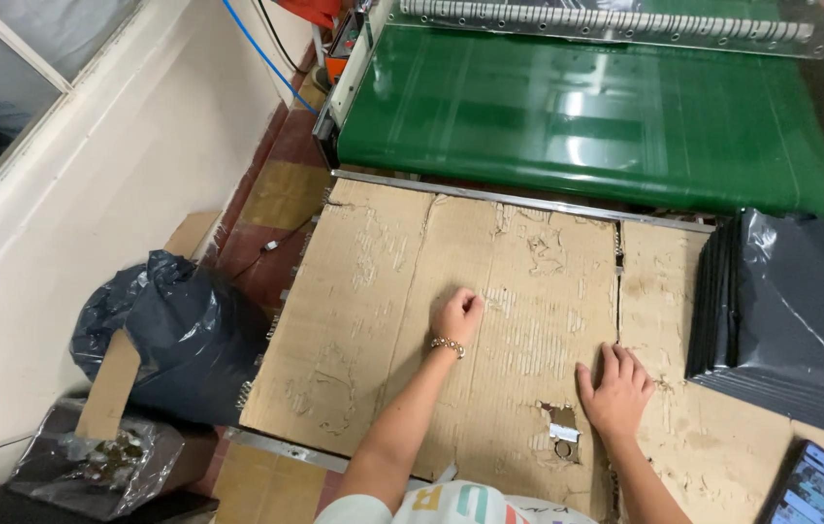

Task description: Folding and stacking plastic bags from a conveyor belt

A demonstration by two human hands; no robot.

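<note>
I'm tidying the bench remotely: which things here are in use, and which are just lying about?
In use: left hand, fisted, and right hand, flat, both on the worn cardboard sheet.

Lying about: stack of grey plastic bags, phone, green conveyor belt, black bin bag.

Beaded bracelet (448, 344), left wrist; white shirt (451, 505), coloured letters.

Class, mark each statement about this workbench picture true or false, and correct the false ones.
1. Both hands rest on worn cardboard. True.
2. The left hand wears a beaded bracelet. True.
3. The conveyor belt is red. False: it is green.
4. The right hand holds the phone. False: it lies flat on the cardboard, apart from the phone.
5. A stack of grey bags lies to the right. True.
</note>
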